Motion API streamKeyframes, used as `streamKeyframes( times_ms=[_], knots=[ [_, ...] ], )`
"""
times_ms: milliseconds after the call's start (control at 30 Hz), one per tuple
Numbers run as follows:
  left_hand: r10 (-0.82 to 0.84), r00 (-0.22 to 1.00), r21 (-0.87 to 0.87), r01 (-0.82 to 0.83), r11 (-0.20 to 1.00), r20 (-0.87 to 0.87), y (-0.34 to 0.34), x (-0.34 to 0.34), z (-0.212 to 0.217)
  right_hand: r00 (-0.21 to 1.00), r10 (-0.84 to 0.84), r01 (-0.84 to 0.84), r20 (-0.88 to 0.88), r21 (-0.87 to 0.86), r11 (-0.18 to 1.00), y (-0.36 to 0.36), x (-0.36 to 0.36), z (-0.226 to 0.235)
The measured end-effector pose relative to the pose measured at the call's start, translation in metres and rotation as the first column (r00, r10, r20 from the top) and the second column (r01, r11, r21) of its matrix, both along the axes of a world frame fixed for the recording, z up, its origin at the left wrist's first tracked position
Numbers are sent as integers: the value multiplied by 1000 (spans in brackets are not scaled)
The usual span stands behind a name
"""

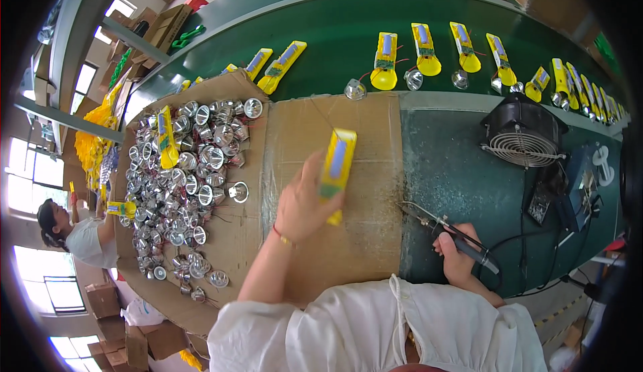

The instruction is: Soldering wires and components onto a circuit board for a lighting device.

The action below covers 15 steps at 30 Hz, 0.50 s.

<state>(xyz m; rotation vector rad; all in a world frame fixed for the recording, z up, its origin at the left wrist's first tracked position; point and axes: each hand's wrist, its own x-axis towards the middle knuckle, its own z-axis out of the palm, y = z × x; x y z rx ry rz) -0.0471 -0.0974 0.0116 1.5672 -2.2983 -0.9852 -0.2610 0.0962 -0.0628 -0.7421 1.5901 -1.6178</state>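
Note:
My left hand (299, 206) is closed around a yellow flashlight housing (343, 145), raised over the cardboard sheet in front of me. A pale purple battery and a small green circuit board sit in the housing; a thin wire sticks out at its far end. My right hand (455, 255) grips a soldering iron (459, 239) by its dark handle. Its metal tip points left, near the edge between the cardboard and the green tabletop. To my left lies a large heap of silver reflector cups (201, 164), with another yellow housing (165, 137) resting on top.
Yellow housings (384, 60) with batteries and reflectors line the far green shelf (335, 37). A black fan (526, 127) stands at the right, near a blue box (577, 194), a white spool (603, 165) and cables. Beyond the heap at left, another person (87, 234) holds a yellow piece.

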Motion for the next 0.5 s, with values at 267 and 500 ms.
streamKeyframes(
  times_ms=[267,500],
  knots=[
    [378,901,-860,-9,510,214,-154,88,19,998,-45,44,-33,-20,999,8,5,0],
    [305,788,-473,-21,881,534,-167,106,16,998,-55,54,-35,-40,998,5,5,-5]
  ],
)
